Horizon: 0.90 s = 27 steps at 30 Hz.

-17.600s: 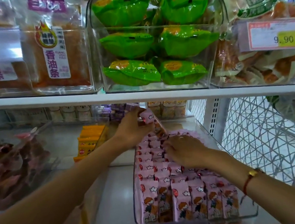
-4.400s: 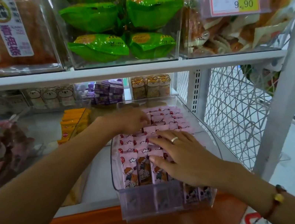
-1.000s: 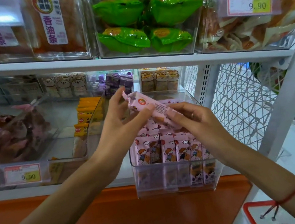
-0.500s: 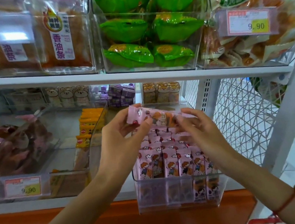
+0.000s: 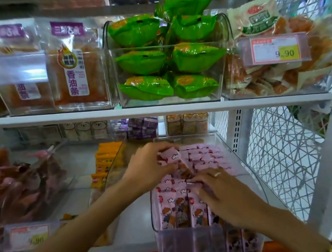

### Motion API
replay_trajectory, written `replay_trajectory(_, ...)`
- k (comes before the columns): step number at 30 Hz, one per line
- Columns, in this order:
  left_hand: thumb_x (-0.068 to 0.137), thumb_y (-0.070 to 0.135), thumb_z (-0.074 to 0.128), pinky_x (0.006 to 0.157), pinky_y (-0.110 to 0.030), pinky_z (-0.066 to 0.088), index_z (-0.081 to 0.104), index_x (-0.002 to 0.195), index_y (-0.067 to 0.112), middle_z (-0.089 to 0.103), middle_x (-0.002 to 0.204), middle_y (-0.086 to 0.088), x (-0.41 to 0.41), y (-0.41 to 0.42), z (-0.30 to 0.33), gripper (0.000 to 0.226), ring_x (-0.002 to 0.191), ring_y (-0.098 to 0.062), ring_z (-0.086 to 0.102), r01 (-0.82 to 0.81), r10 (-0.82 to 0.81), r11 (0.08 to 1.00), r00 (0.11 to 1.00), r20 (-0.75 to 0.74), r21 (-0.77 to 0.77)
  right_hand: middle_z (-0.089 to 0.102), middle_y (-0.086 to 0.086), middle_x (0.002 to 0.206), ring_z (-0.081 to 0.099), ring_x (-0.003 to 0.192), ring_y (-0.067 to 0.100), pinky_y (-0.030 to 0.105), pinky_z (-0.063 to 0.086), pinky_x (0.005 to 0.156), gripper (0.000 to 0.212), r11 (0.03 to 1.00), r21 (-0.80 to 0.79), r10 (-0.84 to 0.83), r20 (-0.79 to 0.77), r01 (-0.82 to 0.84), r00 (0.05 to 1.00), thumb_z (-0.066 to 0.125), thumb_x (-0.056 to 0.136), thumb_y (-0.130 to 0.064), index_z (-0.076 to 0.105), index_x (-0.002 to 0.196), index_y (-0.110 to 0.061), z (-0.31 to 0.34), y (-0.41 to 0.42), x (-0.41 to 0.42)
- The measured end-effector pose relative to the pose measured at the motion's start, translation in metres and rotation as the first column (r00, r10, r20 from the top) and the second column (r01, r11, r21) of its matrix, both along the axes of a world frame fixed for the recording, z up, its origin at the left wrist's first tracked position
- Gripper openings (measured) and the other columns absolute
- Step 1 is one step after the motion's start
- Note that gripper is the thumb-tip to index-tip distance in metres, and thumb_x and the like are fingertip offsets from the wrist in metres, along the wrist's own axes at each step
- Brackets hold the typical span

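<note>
1. Left hand is curled round a pink snack packet, thumb and fingers clamped on its upper end. The packet is tilted, and its lower end dips among the others.
2. The held packet sits over the back half of the clear bin, touching the rows of pink packets stacked inside.
3. Right hand lies flat on the front rows with fingers stretched out and apart, pressing on the packet tops. It grips nothing. There is a ring on one finger.
4. The bin stands on the lower shelf at the right end, its front poking past the shelf edge.
5. Yellow packets are just left of the bin, behind the left wrist.
6. Green bags are on the shelf above, with a price tag to their right.
7. A wire mesh panel stands right of the bin.
</note>
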<state>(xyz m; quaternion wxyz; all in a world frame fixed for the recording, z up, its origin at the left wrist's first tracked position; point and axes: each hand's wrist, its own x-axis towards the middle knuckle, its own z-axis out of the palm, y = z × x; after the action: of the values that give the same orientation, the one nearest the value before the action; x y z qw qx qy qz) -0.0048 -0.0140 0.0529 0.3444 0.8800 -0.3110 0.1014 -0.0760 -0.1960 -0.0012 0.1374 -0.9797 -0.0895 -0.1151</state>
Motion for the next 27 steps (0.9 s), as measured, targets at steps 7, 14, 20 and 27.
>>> replay_trajectory(7,0.080,0.027,0.075,0.090,-0.034,0.051,0.051,0.120,0.017,0.058,0.125,-0.003,0.030,-0.027,0.005,0.047,0.100,-0.016,0.058,0.028,-0.025,0.985,0.999,-0.022,0.172,0.037,-0.012,0.143,0.031,0.131,0.007,0.031,0.026,0.113,0.043,1.000,0.011,0.017,0.000,-0.017,1.000,0.030,0.099,-0.047,0.037,0.139,-0.034,0.000,0.003,-0.007)
replay_trajectory(14,0.096,0.034,0.053,0.090,-0.032,0.047,0.064,0.119,0.022,0.066,0.117,-0.001,0.048,-0.047,-0.017,0.028,0.101,-0.017,0.059,0.049,-0.041,0.806,0.999,-0.027,0.590,0.029,-0.012,0.150,0.023,0.136,0.005,0.022,0.020,0.109,0.046,0.999,0.046,0.009,0.098,-0.014,0.995,0.035,0.099,-0.042,0.028,0.144,-0.035,0.008,0.000,-0.015)
replay_trajectory(20,0.097,0.040,0.047,0.078,-0.023,0.039,0.064,0.118,0.022,0.062,0.118,0.002,0.038,-0.042,0.003,0.032,0.095,-0.010,0.053,0.137,-0.155,0.856,0.988,-0.006,0.498,0.016,-0.015,0.155,0.010,0.140,0.003,0.025,0.004,0.112,0.048,0.999,-0.022,0.035,-0.052,-0.036,0.998,0.026,0.099,-0.051,0.020,0.145,-0.042,0.006,-0.003,-0.024)
replay_trajectory(27,0.090,0.037,0.061,0.077,-0.027,0.047,0.069,0.099,0.031,0.066,0.107,0.011,0.027,-0.043,-0.015,0.013,0.095,-0.010,0.061,-0.042,0.002,0.902,0.996,0.092,0.430,0.017,-0.013,0.156,0.014,0.142,0.008,0.029,0.006,0.114,0.045,0.999,-0.047,0.017,-0.102,-0.022,0.995,0.027,0.098,-0.053,0.026,0.143,-0.045,0.003,-0.002,-0.021)
